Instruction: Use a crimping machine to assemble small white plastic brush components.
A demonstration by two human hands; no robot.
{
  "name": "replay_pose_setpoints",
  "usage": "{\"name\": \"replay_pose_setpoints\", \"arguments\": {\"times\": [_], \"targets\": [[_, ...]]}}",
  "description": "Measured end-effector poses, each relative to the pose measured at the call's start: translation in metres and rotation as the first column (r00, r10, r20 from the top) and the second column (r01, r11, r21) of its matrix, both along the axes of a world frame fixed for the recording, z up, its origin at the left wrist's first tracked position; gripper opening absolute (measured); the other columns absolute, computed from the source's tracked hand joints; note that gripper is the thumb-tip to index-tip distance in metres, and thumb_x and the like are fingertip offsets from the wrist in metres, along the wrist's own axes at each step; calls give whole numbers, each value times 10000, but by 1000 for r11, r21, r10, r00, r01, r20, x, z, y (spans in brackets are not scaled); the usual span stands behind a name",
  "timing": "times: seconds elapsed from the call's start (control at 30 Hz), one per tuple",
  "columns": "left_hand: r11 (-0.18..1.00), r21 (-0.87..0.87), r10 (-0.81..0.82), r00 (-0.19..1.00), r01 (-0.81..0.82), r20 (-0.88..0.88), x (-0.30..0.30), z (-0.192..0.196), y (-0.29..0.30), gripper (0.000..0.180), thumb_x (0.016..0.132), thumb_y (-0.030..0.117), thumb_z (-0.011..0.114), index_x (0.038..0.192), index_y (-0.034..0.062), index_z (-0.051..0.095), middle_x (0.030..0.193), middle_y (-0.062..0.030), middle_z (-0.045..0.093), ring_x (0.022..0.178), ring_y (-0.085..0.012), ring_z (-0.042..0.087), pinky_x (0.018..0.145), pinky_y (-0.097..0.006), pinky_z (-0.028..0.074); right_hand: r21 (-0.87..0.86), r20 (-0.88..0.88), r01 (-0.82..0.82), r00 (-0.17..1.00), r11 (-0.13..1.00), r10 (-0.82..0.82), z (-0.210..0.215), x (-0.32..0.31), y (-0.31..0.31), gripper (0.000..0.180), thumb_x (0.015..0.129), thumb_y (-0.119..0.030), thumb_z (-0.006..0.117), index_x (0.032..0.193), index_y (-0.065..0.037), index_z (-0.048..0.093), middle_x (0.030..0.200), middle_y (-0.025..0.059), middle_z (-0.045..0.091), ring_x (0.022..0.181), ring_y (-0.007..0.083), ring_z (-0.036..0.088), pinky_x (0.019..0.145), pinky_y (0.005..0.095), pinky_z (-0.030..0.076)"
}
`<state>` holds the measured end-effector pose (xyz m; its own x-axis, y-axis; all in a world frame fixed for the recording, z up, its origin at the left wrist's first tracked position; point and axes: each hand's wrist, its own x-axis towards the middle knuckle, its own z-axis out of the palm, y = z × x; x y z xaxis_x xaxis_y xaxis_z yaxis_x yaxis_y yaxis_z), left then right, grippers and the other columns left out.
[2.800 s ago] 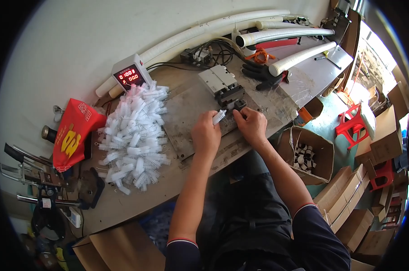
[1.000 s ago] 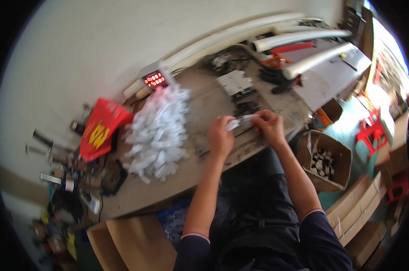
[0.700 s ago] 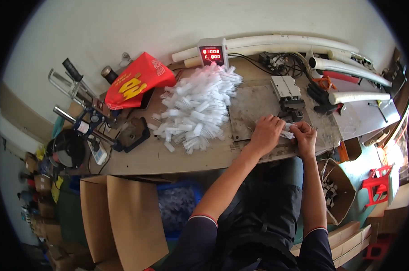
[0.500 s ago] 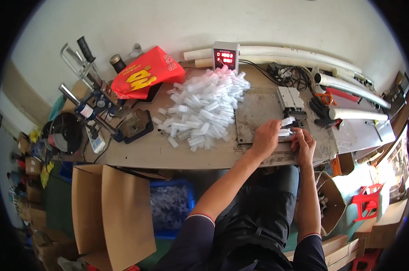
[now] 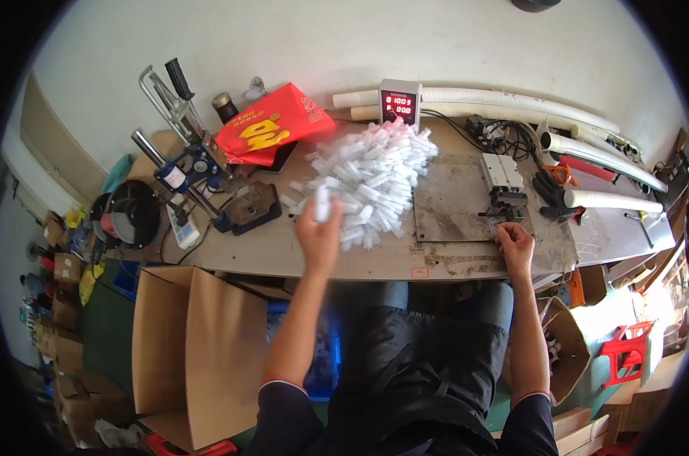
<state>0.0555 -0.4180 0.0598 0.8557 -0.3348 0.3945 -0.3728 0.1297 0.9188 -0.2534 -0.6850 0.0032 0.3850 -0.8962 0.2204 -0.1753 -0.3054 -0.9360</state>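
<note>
My left hand (image 5: 319, 235), blurred by motion, is raised at the near left side of a heap of translucent white ridged plastic pieces (image 5: 382, 178). Its fingers are closed round one white plastic piece (image 5: 322, 205) that sticks up from them. At the right, my right hand (image 5: 516, 247) rests just in front of a small metal fixture (image 5: 504, 186) on a steel plate (image 5: 455, 216). The fingers there are curled together; whatever they hold, if anything, is too small to make out.
A counter box with red digits (image 5: 399, 102) stands behind the heap. To the left are a red bag (image 5: 272, 125) and a lever press stand (image 5: 200, 171). White tubes (image 5: 603, 156) lie at the right. Below the bench stand an open carton (image 5: 227, 357) and a blue crate (image 5: 335, 353).
My left hand has moved left from the fixture to the heap, with a white piece in it. My right hand has stayed near the fixture. The whole view has shifted slightly.
</note>
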Motion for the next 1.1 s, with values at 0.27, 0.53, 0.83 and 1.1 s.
{"name": "replay_pose_setpoints", "arguments": {"times": [0.27, 0.53, 0.83, 1.1], "targets": [[957, 208, 210, 977, -201, -23, 68, -34, 69, 163, 964, 158, 723, 1048, 19, 722, 928, 23, 671, 856, -77, 583, 785, -271, 485, -20, 33, -16, 999, 1000, 16, -1, 3, 2, 154, 958, -149, 693, 970, 0, 730, 742, 0, 661, 625, 47, 546, 577, 221, 436], [660, 626, 118, 880, -415, 460, 24, -50, 56, 335, 842, 323, 751, 1079, 106, 656, 987, -154, 718, 912, -430, 686, 778, -514, 536, -8, 34, -5, 999, 1000, 5, -1, -2, 3, 152, 965, -140, 678, 975, 3, 729, 748, 1, 662, 616, 45, 533, 572, 222, 430], [611, 549, 227, 791, -570, 569, 27, -65, 78, 237, 853, 141, 686, 1077, 76, 647, 1046, -139, 684, 911, -409, 678, 791, -518, 532, -14, 51, 2, 999, 1000, -1, -6, -2, 0, 152, 961, -148, 685, 971, -2, 727, 735, 0, 658, 606, 43, 523, 568, 222, 426], [544, 473, 375, 705, -693, 601, 31, -50, 122, 408, 819, -25, 655, 1208, 90, 610, 1169, -123, 659, 1043, -385, 663, 853, -498, 537, -24, 10, 6, 1000, 1000, -6, 0, 2, 5, 159, 960, -152, 683, 963, 1, 726, 714, 2, 654, 626, 44, 542, 588, 218, 436]]}}
